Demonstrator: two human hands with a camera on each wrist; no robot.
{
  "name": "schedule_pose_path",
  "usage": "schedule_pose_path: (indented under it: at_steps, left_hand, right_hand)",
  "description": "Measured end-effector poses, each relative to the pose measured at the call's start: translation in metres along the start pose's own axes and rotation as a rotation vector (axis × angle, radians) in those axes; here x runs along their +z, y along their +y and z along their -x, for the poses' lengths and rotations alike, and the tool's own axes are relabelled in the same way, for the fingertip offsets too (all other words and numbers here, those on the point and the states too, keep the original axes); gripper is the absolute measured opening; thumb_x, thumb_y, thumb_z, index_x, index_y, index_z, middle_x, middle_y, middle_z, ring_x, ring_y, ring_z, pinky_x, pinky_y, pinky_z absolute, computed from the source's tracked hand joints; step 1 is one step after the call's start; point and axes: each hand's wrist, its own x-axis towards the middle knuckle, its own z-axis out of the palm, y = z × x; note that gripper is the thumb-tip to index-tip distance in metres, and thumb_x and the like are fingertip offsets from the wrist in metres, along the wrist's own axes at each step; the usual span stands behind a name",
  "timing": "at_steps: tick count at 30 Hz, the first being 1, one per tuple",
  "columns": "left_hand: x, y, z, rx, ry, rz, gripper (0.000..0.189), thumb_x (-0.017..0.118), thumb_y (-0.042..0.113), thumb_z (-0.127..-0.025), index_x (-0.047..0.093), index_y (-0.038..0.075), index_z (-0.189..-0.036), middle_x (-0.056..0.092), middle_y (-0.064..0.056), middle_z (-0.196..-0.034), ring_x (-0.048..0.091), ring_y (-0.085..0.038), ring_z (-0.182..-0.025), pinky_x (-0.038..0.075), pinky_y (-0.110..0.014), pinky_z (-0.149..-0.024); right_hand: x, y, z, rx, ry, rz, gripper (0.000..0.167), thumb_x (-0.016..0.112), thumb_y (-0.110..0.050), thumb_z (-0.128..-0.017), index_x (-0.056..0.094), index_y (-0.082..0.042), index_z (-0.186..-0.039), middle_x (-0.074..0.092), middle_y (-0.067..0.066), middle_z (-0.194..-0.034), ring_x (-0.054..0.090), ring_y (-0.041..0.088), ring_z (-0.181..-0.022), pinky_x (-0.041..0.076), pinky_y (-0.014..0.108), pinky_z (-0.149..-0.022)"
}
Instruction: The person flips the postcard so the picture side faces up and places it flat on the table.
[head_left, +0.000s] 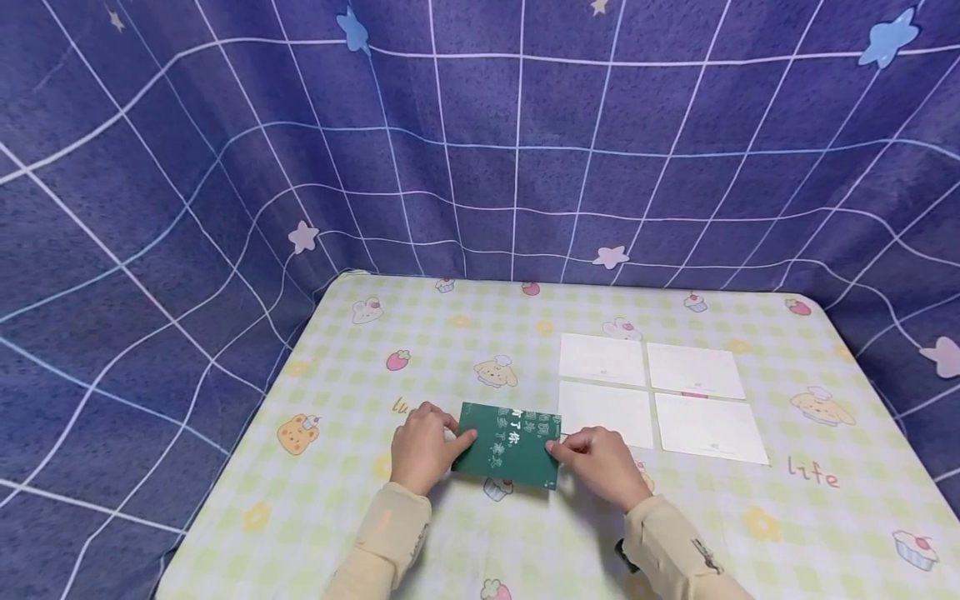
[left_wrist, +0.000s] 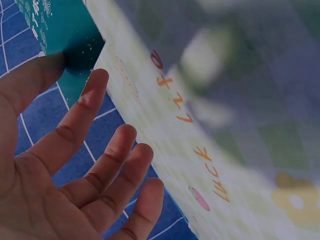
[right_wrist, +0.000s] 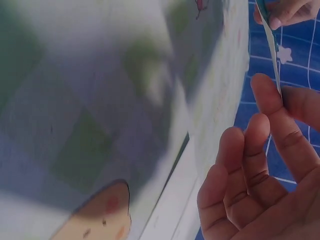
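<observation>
A dark green postcard (head_left: 498, 454) with white lettering is held up over the table, its printed face toward the head camera. My left hand (head_left: 422, 447) pinches its left edge between thumb and index finger. On the opposite edge, the thumb and index finger of my right hand (head_left: 600, 462) pinch it too. In the left wrist view the green card (left_wrist: 75, 30) passes between thumb and index fingertip, the other fingers spread loosely. The right wrist view shows the card (right_wrist: 271, 45) almost edge-on, with a pale back.
Right of the hands, white cards lie in two rows: far left (head_left: 600, 358), far right (head_left: 693, 369), near left (head_left: 607, 412) and near right (head_left: 711, 427). A checked cloth (head_left: 315, 533) with cartoon prints covers the table. A blue gridded curtain (head_left: 480, 150) stands behind and to the left.
</observation>
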Motion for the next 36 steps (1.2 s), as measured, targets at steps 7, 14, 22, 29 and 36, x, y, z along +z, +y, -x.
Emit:
schedule_pose_path:
  at_steps: [7,14,22,29,36]
  left_hand:
    - [-0.001,-0.01,0.005,-0.023,0.003,-0.033,0.029,0.085,0.038,-0.081,0.075,0.012,-0.076,0.067,-0.011,-0.101,0.065,-0.032,-0.1,0.051,-0.053,-0.079]
    - [-0.002,-0.019,0.01,-0.035,-0.009,-0.052,0.032,0.086,0.039,-0.079,0.07,0.014,-0.069,0.061,-0.008,-0.087,0.062,-0.029,-0.079,0.05,-0.05,-0.071]
    - [-0.004,-0.026,0.017,-0.057,-0.023,-0.067,0.038,0.088,0.037,-0.078,0.061,0.015,-0.062,0.052,-0.003,-0.078,0.052,-0.021,-0.068,0.047,-0.046,-0.063]
    - [-0.001,-0.03,0.02,-0.071,-0.023,-0.093,0.044,0.089,0.037,-0.076,0.055,0.016,-0.059,0.048,-0.002,-0.074,0.048,-0.02,-0.065,0.045,-0.045,-0.063]
    - [0.003,-0.031,0.023,-0.089,-0.083,-0.167,0.042,0.089,0.037,-0.077,0.058,0.014,-0.059,0.047,-0.003,-0.073,0.049,-0.022,-0.068,0.045,-0.046,-0.065]
  right_hand:
    - [0.012,-0.005,0.0,0.0,-0.027,0.004,0.029,0.074,-0.027,-0.093,0.075,-0.021,-0.065,0.066,-0.007,-0.077,0.05,0.013,-0.068,0.039,0.032,-0.07]
    - [0.022,-0.008,0.002,0.012,-0.046,0.035,0.029,0.074,-0.028,-0.092,0.075,-0.019,-0.064,0.053,-0.009,-0.063,0.044,0.012,-0.061,0.036,0.029,-0.062]
    - [0.033,-0.01,0.005,0.017,-0.101,0.043,0.04,0.073,-0.029,-0.093,0.066,-0.011,-0.058,0.037,-0.011,-0.052,0.032,0.009,-0.05,0.025,0.024,-0.051]
    - [0.041,-0.01,0.008,0.052,-0.101,0.08,0.035,0.075,-0.031,-0.09,0.07,-0.015,-0.06,0.05,-0.01,-0.055,0.038,0.01,-0.05,0.03,0.027,-0.05]
    - [0.047,-0.008,0.012,0.04,-0.123,0.13,0.031,0.077,-0.032,-0.088,0.072,-0.018,-0.061,0.061,-0.008,-0.061,0.045,0.012,-0.051,0.035,0.029,-0.05]
